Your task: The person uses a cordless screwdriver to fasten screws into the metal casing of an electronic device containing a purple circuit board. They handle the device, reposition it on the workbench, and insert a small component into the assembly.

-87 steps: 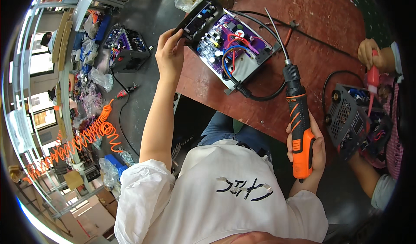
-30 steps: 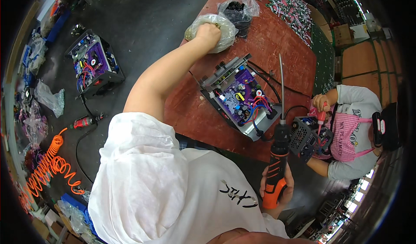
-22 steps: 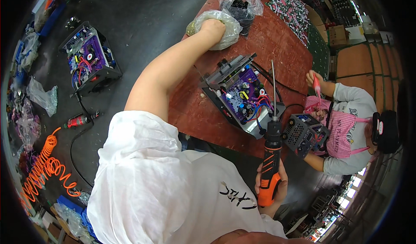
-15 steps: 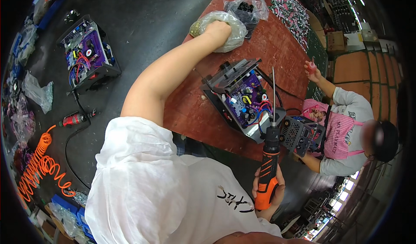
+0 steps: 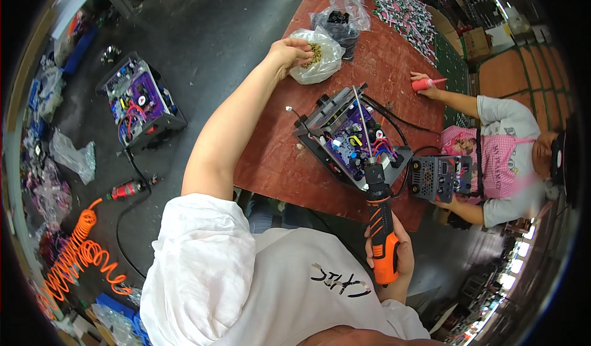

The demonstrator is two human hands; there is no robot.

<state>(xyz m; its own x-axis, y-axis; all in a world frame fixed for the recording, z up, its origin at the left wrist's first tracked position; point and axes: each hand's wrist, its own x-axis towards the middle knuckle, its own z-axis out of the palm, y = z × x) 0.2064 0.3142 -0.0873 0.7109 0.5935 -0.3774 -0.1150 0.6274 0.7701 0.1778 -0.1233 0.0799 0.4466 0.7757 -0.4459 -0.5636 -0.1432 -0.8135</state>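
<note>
A clear plastic bag (image 5: 331,52) lies open on the red tabletop, with small brass-coloured screws (image 5: 313,57) inside. At its left rim is my left hand (image 5: 292,55), fingers drawn together; whatever they hold is too small to make out. My right hand (image 5: 401,254) grips an orange and black cordless screwdriver (image 5: 383,235) from below. Its long thin bit (image 5: 363,119) reaches up across an opened device (image 5: 354,140). That device has a dark metal case, a purple circuit board and red and blue wires. The tip of the bit is near the case's far edge.
Beside the screws sits a dark bag of black parts (image 5: 338,29). Across the red table (image 5: 271,167), a co-worker (image 5: 505,155) holds a red squeeze bottle (image 5: 426,84) and a grey device (image 5: 440,177). A second opened device (image 5: 144,103), a red tool (image 5: 126,190) and an orange coiled hose (image 5: 86,247) are left.
My left hand has drawn back from inside the bag to its left rim, uncovering the screws. The screwdriver's bit now leans left over the device. The co-worker's bottle has tipped sideways.
</note>
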